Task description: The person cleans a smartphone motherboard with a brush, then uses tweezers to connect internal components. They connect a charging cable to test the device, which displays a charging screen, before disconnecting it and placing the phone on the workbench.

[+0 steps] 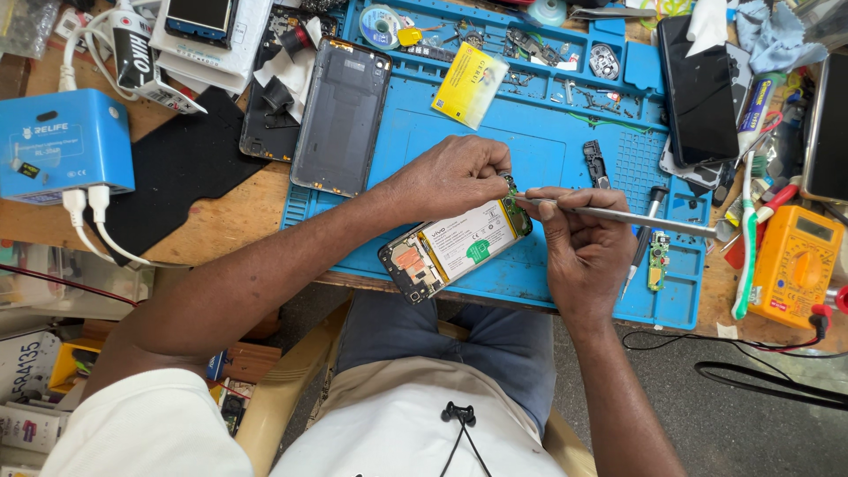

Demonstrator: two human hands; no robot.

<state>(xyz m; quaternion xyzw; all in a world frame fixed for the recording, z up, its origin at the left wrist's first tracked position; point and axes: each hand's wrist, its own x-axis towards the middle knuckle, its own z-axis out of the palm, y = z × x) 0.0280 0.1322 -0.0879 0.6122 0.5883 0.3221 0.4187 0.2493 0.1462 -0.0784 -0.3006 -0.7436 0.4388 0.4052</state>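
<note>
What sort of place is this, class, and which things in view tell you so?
Most likely a phone repair bench. An opened phone lies on a blue repair mat, the right hand works on it with metal tweezers, and a yellow multimeter sits at the side.

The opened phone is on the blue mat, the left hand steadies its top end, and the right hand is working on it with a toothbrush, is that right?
Not quite. In the head view the right hand holds metal tweezers, not a toothbrush. The opened phone does lie on the blue mat, with the left hand at its top end.
</note>
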